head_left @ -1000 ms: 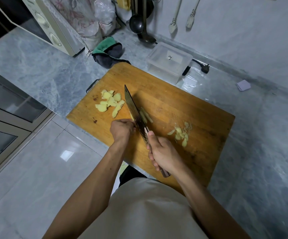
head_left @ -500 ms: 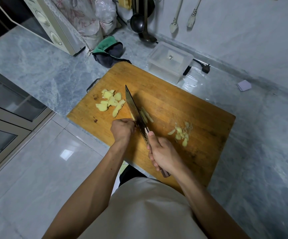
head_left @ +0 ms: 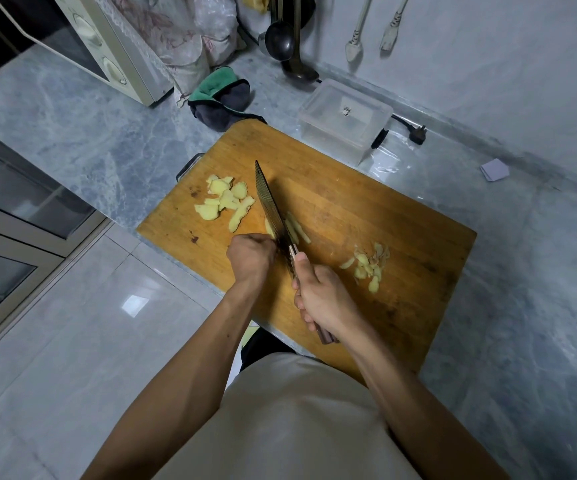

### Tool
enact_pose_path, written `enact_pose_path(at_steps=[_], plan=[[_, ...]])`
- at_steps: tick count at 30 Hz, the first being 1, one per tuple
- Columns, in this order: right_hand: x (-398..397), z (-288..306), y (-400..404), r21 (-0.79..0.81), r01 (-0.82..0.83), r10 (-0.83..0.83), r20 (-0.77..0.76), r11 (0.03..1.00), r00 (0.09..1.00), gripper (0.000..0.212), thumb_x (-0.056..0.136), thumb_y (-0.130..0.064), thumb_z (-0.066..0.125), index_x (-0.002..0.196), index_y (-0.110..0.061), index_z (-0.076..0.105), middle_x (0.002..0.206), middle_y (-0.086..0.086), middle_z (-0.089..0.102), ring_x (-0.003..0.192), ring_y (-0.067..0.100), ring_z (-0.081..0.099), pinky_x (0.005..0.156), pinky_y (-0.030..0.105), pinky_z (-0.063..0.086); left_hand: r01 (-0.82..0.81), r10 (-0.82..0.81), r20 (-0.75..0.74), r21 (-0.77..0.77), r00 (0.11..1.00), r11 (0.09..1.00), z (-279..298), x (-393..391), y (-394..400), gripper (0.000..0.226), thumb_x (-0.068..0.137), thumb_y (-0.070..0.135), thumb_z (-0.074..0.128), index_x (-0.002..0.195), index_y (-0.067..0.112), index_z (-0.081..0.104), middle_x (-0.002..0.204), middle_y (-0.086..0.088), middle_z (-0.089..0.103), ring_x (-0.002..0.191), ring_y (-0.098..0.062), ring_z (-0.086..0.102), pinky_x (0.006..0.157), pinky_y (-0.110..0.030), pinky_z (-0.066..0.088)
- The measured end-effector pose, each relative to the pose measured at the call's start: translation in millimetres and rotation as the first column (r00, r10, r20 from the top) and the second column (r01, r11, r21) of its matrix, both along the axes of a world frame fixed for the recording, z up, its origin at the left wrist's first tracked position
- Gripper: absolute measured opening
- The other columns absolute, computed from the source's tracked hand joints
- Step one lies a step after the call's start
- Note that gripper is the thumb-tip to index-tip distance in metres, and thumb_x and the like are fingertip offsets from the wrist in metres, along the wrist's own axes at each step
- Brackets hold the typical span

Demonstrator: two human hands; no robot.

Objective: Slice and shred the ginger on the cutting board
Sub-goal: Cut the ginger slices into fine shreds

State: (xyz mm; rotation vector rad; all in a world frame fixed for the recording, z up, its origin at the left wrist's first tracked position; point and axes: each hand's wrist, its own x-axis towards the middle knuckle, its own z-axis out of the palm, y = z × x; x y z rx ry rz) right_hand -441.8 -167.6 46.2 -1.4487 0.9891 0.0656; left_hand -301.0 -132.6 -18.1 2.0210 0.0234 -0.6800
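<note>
Slices (head_left: 223, 202) wait uncut; my left hand (head_left: 250, 258) presses ginger, my right hand (head_left: 325, 299) grips the knife (head_left: 271, 207), shredding just started.

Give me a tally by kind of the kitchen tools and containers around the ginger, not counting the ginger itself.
Cutting board: 1
Knife: 1
Plastic box: 1
Ladles: 2
Pale hanging utensils: 2
Microwave: 1
Total: 8

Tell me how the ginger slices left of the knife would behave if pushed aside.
The slices look thin and flat, so they would likely slide, not roll. They overlap in a loose pile, so probably scatter. Cut faces may be moist and cling to the board.
</note>
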Motion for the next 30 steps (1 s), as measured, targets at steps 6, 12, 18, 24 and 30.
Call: enact_pose_path(at_steps=[6,12,18,24,30], plan=[[-7.2,-1.9,5.7,0.020,-0.009,0.009,0.000,1.000,1.000,0.056,0.105,-0.057,0.030,0.073,-0.015,0.047,0.052,0.001,0.043,0.039,0.016,0.039,0.041,0.026,0.034,-0.004,0.003,0.012,0.010,1.000,1.000,-2.4,-0.7,1.5,0.038,0.085,-0.003,0.059,0.060,0.024,0.068,0.074,-0.008,0.073,0.076,-0.032,0.072,0.075,-0.044,0.061],[-7.0,-2.5,3.7,0.008,0.010,-0.010,-0.003,1.000,1.000,0.056,0.106,-0.056,0.030,0.072,-0.014,0.047,0.051,0.001,0.044,0.039,0.017,0.040,0.041,0.026,0.034,0.035,-0.036,0.064,0.017,0.997,0.999,0.1,-3.4,-1.4,0.036,0.085,-0.001,0.062,0.060,0.023,0.068,0.071,-0.007,0.072,0.073,-0.033,0.071,0.071,-0.045,0.061],[-3.2,-1.5,-0.2,0.055,0.028,-0.027,-0.009,0.998,1.000,0.053,0.105,-0.056,0.031,0.075,-0.015,0.048,0.049,-0.005,0.042,0.039,0.014,0.039,0.041,0.026,0.035,0.045,-0.047,0.088,0.026,0.995,0.999,3.3,-3.8,-3.1,0.025,0.087,0.001,0.064,0.068,0.015,0.072,0.071,-0.008,0.070,0.073,-0.034,0.071,0.071,-0.046,0.061],[-6.1,-0.5,1.3,0.113,0.052,-0.051,-0.008,0.992,0.999,0.051,0.105,-0.057,0.032,0.079,-0.015,0.047,0.052,-0.003,0.039,0.039,0.013,0.035,0.041,0.024,0.032,0.070,-0.078,0.133,0.067,0.988,0.995,3.4,-5.5,-1.4,0.022,0.090,0.007,0.061,0.074,0.005,0.075,0.071,-0.013,0.072,0.065,-0.028,0.067,0.067,-0.042,0.060],[-8.8,-3.1,1.4,0.053,0.018,-0.017,-0.010,0.998,1.000,0.053,0.105,-0.058,0.030,0.078,-0.015,0.048,0.050,-0.005,0.041,0.039,0.013,0.037,0.041,0.024,0.033,0.058,-0.061,0.113,0.029,0.992,0.998,0.2,-4.8,0.3,0.029,0.091,0.008,0.062,0.066,0.020,0.071,0.073,-0.013,0.073,0.067,-0.029,0.070,0.068,-0.044,0.061]])
